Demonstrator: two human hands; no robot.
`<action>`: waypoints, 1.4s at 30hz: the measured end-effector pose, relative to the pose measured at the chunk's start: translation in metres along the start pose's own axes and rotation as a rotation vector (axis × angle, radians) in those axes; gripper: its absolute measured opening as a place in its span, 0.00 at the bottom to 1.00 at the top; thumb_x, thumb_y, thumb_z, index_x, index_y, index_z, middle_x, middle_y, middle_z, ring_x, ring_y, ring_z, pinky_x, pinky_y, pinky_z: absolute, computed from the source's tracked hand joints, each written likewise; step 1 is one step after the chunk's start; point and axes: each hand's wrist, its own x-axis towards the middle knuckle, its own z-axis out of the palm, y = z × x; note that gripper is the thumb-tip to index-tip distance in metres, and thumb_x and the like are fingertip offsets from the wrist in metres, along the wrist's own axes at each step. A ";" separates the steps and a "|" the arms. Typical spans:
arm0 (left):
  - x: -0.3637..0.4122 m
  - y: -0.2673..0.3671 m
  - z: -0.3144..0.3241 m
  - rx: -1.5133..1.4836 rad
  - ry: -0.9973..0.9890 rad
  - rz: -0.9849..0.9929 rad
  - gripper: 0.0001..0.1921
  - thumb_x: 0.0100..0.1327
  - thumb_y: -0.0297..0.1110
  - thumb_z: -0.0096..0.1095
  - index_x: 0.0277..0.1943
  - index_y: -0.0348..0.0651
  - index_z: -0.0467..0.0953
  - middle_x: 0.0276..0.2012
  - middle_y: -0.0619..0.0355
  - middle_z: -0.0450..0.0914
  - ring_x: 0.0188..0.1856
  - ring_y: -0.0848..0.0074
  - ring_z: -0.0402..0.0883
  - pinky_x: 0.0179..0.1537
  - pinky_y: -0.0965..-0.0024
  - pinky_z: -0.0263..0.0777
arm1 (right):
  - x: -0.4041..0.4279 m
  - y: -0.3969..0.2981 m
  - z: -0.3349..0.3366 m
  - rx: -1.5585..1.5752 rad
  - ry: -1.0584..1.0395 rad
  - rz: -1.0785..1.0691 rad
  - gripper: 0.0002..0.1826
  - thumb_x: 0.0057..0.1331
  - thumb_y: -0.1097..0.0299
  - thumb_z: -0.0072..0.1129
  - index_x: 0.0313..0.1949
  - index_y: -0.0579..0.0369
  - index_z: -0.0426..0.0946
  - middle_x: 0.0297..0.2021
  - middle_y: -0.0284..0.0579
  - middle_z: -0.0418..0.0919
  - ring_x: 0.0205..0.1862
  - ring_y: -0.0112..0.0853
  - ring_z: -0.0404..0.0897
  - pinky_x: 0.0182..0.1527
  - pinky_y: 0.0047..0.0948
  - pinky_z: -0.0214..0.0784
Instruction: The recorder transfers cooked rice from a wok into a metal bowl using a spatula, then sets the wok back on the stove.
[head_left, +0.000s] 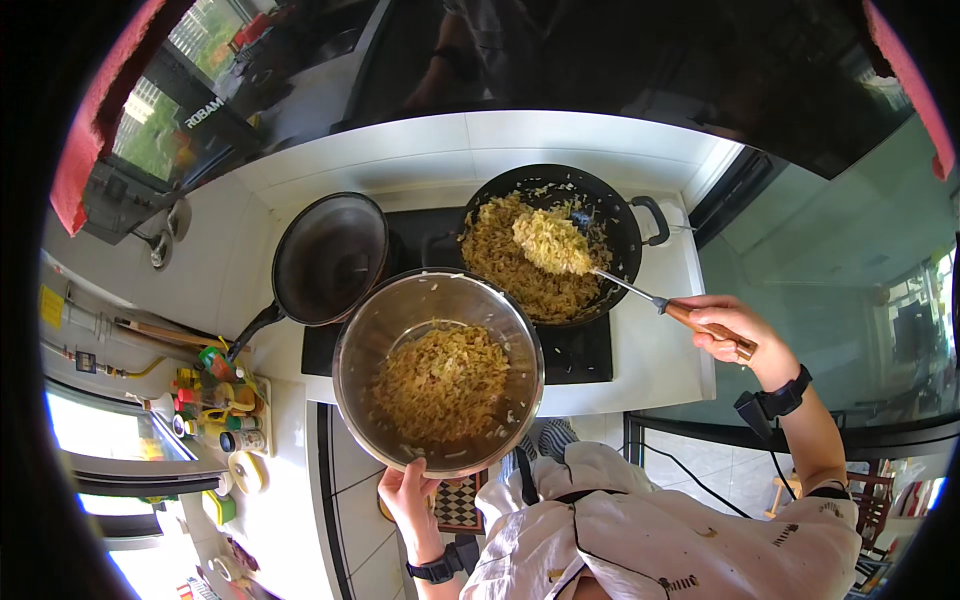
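Observation:
My left hand (411, 499) grips the near rim of a stainless steel bowl (352, 409), thumb over the edge. A mound of fried rice (446, 382) lies in the bowl, with loose grains stuck to its wall. My right hand (724, 328) holds the wooden handle of a metal spatula (630, 285). The blade, hidden under a heaped scoop of rice (553, 241), is above a black wok (626, 225). More rice (491, 240) covers much of the wok's inside. The bowl overlaps the wok's lower left edge in view.
A dark frying pan (330, 259) stands left on the black cooktop (577, 352), its handle pointing toward the seasoning bottles (240, 424). Two ladles (161, 247) hang on the left wall. A dark range hood (600, 67) overhangs the back. Right of the counter is a glass panel (810, 262).

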 end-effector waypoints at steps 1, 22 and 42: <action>0.000 0.000 -0.001 -0.028 -0.018 0.025 0.04 0.55 0.24 0.59 0.33 0.33 0.76 0.27 0.56 0.81 0.26 0.78 0.82 0.28 0.78 0.79 | -0.004 -0.003 0.002 -0.012 0.005 -0.016 0.23 0.64 0.70 0.51 0.59 0.61 0.66 0.20 0.41 0.69 0.10 0.17 0.61 0.10 0.15 0.53; 0.003 -0.012 -0.009 -0.104 -0.016 -0.050 0.06 0.57 0.24 0.58 0.34 0.30 0.77 0.29 0.55 0.82 0.28 0.76 0.82 0.31 0.77 0.79 | -0.010 0.066 0.116 -1.244 0.011 -0.790 0.30 0.56 0.78 0.59 0.60 0.46 0.69 0.24 0.45 0.72 0.21 0.32 0.72 0.28 0.27 0.66; 0.002 -0.015 -0.013 -0.123 0.009 0.021 0.04 0.57 0.24 0.57 0.30 0.30 0.75 0.24 0.55 0.80 0.25 0.76 0.82 0.29 0.77 0.80 | -0.037 0.050 0.127 -1.411 -0.198 -0.586 0.26 0.55 0.76 0.58 0.55 0.43 0.74 0.20 0.44 0.73 0.20 0.37 0.72 0.26 0.33 0.66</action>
